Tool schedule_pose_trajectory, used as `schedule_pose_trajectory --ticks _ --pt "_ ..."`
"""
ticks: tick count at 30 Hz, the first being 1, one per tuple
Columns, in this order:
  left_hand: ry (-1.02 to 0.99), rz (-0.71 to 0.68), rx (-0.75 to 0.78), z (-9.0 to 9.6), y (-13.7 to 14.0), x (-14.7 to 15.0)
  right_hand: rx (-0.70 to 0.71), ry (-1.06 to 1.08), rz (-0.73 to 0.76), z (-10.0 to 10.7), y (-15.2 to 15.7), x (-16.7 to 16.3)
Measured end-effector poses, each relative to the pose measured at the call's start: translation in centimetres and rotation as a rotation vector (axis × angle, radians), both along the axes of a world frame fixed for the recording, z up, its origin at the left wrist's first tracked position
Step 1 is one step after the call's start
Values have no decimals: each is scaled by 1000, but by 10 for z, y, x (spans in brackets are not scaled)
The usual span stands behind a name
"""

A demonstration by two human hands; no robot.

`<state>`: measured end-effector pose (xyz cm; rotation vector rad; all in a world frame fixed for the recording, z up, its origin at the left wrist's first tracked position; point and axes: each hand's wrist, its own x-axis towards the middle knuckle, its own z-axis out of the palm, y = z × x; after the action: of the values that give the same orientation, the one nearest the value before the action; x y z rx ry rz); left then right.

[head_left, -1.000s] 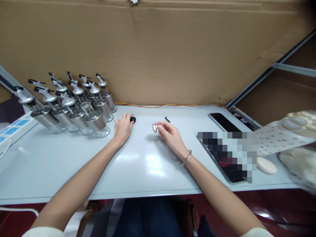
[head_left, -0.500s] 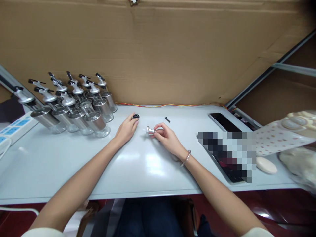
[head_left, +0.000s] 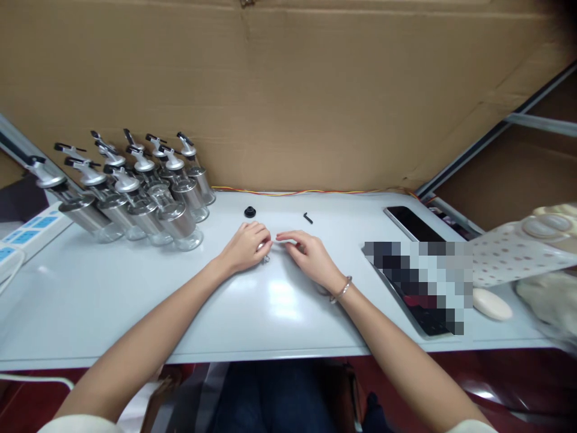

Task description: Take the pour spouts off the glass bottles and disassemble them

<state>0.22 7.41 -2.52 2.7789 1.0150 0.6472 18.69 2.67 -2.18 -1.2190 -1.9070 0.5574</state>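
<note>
My left hand (head_left: 247, 246) is closed around a small silver pourer top (head_left: 265, 259), most of which its fingers hide. A pale thin tip sticks out of that grip toward the other hand. Just to the right is my right hand (head_left: 311, 255), its fingers stretched out and a gap between index finger and thumb. Its fingertips are very close to the pale tip; whether they touch it I cannot tell. Beyond my left hand a round black stopper (head_left: 250, 211) sits on the table. A small black bent piece (head_left: 308, 218) lies beyond my right hand.
Several glass and steel bottles (head_left: 174, 219) with pourer tops stand at the left, beside a white power strip (head_left: 29, 231). Phones (head_left: 412, 224), a partly blurred dark device (head_left: 419, 322), a white oval object (head_left: 492, 304) and a dotted pouch (head_left: 509, 252) lie right. Cardboard (head_left: 315, 102) backs the table.
My left hand has left the black stopper and come nearer, taking the pourer top from my right hand. The right hand's fingers have let go and straightened.
</note>
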Motion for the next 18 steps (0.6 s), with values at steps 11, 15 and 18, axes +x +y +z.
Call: schedule_pose_trajectory --ticks 11,15,18 --pt "-29 184 -54 -8 7 -2 4 79 -110 11 -3 1" --pt "-59 209 -46 -5 4 0 1 82 -120 13 -5 0" --pt "-122 193 -14 -3 2 -2 20 80 -133 13 -5 0"
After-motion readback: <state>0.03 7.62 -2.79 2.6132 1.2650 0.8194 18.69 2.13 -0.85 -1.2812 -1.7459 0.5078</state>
